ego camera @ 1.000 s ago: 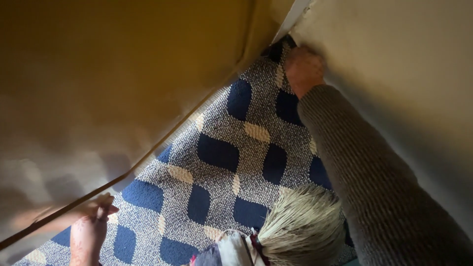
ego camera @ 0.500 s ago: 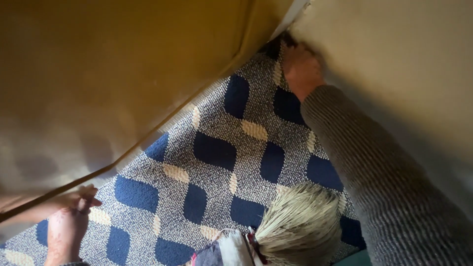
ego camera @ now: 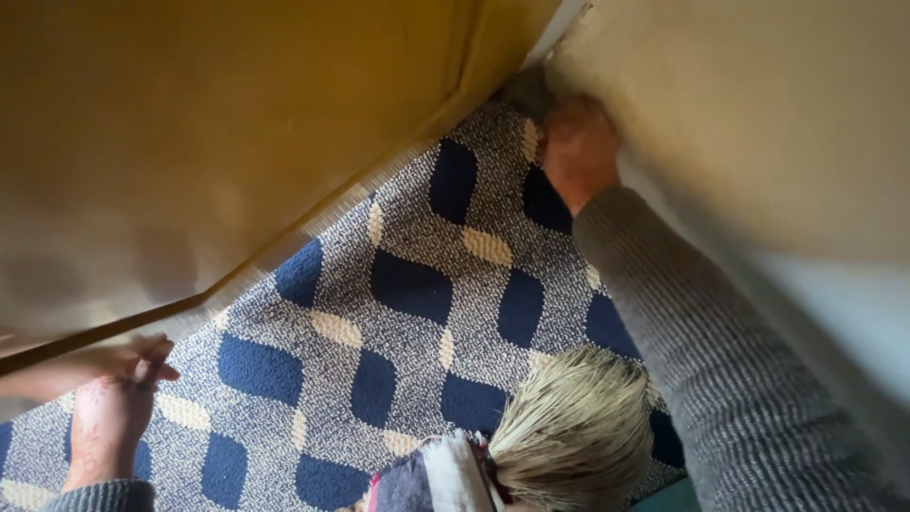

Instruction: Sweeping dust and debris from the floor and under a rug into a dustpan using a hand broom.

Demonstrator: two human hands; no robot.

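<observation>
My left hand (ego camera: 109,412) is at the lower left, its fingers curled round the piped lower edge (ego camera: 95,329) of a large mustard-coloured upholstered panel (ego camera: 237,123). My right hand (ego camera: 578,147), in a grey ribbed sleeve, reaches to the far corner where the mustard panel meets a pale beige surface (ego camera: 758,114). That hand is blurred and pressed against the carpet (ego camera: 408,284) at the corner; I cannot make out whether it holds anything. The carpet is speckled, with dark blue and cream lozenges.
A straw broom head (ego camera: 573,427) lies at the bottom centre, under my right forearm, with cloth (ego camera: 445,474) bound round its neck. The mustard panel overhangs the carpet on the left and the beige surface closes off the right.
My left hand has slid left and down along the panel's edge. The right hand has stayed in the corner, shifting slightly. The view has drifted a little.
</observation>
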